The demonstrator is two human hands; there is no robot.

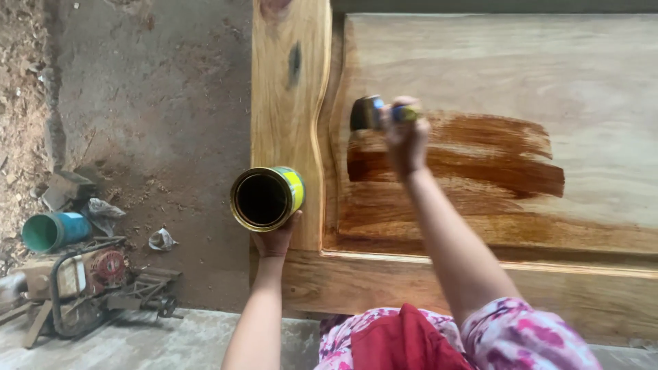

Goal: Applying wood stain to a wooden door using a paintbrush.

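While one brush (367,112) is gripped in the closed fingers of the right hand (406,139), its bristles are pressed against the pale wooden panel (582,75), at the upper left end of one dark brown patch of stain (480,164). One open tin can (266,198), yellow on its side and dark inside, is cupped from below by the left hand (275,238), the fingers wrapped round its base; it is held tilted over the left post of the wooden frame (288,82), just beside the panel. Two bare forearms are seen, and pink flowered sleeves (524,336) with red cloth between them. On the dirt floor (157,103) to the left, well apart, one teal pipe piece (53,231) and one small red engine (86,281) are lying.
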